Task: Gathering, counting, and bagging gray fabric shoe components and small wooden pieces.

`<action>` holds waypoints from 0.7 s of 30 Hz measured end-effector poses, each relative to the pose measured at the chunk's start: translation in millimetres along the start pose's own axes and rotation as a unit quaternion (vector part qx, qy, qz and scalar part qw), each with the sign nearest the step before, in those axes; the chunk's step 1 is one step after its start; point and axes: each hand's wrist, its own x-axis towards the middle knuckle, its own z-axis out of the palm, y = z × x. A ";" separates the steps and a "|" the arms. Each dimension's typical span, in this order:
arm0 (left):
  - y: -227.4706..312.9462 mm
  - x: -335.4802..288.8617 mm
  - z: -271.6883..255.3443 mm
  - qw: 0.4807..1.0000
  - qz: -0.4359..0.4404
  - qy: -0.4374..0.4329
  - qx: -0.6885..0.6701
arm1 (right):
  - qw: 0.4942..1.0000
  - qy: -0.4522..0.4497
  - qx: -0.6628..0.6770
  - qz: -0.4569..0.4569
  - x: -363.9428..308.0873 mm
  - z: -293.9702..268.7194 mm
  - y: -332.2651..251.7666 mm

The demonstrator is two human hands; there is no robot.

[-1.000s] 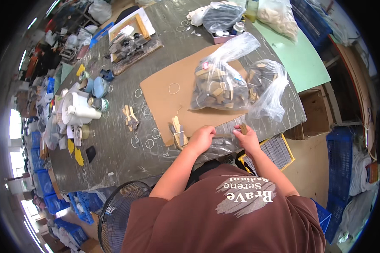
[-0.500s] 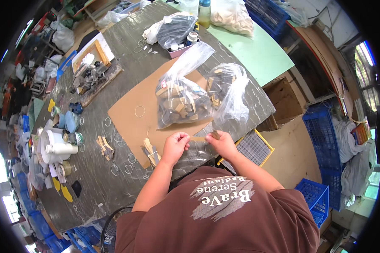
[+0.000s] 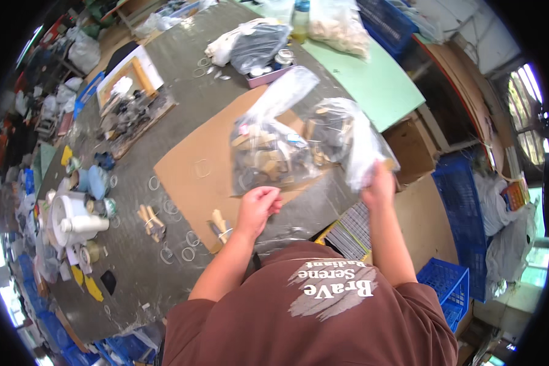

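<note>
My left hand (image 3: 259,210) is closed in a pinch just in front of the larger clear plastic bag (image 3: 268,160), which is full of small tan and grey pieces. Whatever its fingertips hold, if anything, is hidden. My right hand (image 3: 379,185) is stretched out to the right, at the loose white plastic of a second clear bag (image 3: 330,125) of similar pieces. Motion smears its fingers, so their grip is unclear. Left of my left forearm lie two bundles of tan and grey strips, one bundle (image 3: 219,227) banded and partly behind the arm, the other bundle (image 3: 151,223) farther left.
A brown cardboard sheet (image 3: 186,161) lies under the larger bag. Several loose rubber bands (image 3: 189,254) are scattered on the dark table (image 3: 134,293). A yellow-edged crate (image 3: 341,235) stands at the near right edge. White containers (image 3: 82,226) and tape rolls crowd the left.
The hands have moved apart: my right hand has gone right and away to the second bag. The tan strip that was between both hands no longer shows there.
</note>
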 end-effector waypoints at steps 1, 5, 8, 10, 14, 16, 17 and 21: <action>1.8 1.4 -0.7 1.000 -0.007 -0.008 -0.004 | 0.999 0.008 0.037 0.015 0.0 3.7 -10.4; 1.6 7.2 -4.5 0.999 0.001 -0.041 -0.026 | 0.953 -0.156 0.241 0.095 1.8 -13.7 -55.6; 4.4 9.4 1.4 0.999 0.028 -0.028 -0.025 | 0.898 -0.278 0.336 0.059 16.8 -31.2 -59.7; -2.0 16.1 6.5 1.000 0.015 -0.012 -0.015 | 0.912 -0.255 0.322 0.028 10.3 -26.2 -70.1; -4.2 27.2 33.8 0.990 -0.047 -0.031 -0.132 | 0.930 -0.176 0.324 -0.005 2.0 -25.1 -83.0; -5.8 33.4 50.5 0.981 -0.067 -0.026 -0.180 | 0.921 -0.217 0.324 -0.011 2.3 -31.6 -83.4; -7.4 37.2 55.7 0.981 -0.069 -0.030 -0.181 | 0.919 -0.210 0.333 -0.006 0.0 -31.8 -83.0; -13.1 50.0 71.9 0.984 -0.065 -0.031 -0.162 | 0.932 -0.135 0.336 -0.001 -10.3 -31.7 -87.8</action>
